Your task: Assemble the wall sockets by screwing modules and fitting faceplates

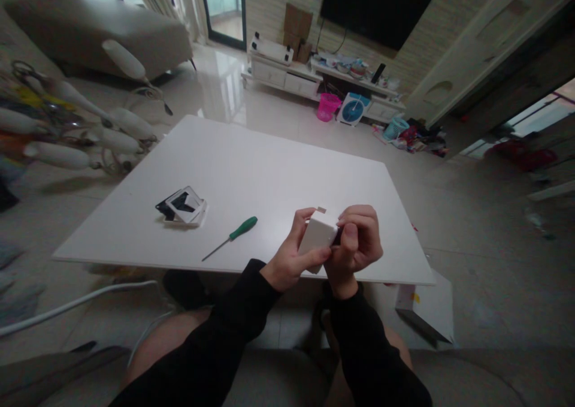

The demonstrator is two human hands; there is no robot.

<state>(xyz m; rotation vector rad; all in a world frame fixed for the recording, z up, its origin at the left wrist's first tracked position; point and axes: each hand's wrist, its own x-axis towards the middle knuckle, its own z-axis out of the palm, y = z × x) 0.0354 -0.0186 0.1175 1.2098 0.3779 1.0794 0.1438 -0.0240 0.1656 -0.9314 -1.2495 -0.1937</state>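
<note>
White rectangular block [315, 238], smooth and plain-faced with softly rounded corners, is tilted in the hands over the near edge of the white table [269, 173]. The left hand [291, 256] grips it from 8 o'clock, thumb across its near face and fingers around its far side. The right hand [359, 239] is at 3 o'clock, its fingers curled close against the block's side; a small dark patch shows there, and whether that hand grips anything is hard to tell.

On the table, a green-handled screwdriver [230, 238] lies at the block's 9 o'clock, handle tip towards 2 o'clock. Beyond it, between 9 and 10, is a loose stack of white and black frames [185, 206].

On the floor at 4 o'clock is a white box [426, 305], contents not visible. Farther off, a pink basket [329, 106] stands at 12 and a light-blue basket [395, 128] at 1, beside a jumbled heap [422, 138]. Behind is the white TV cabinet [284, 78] with drawers.
</note>
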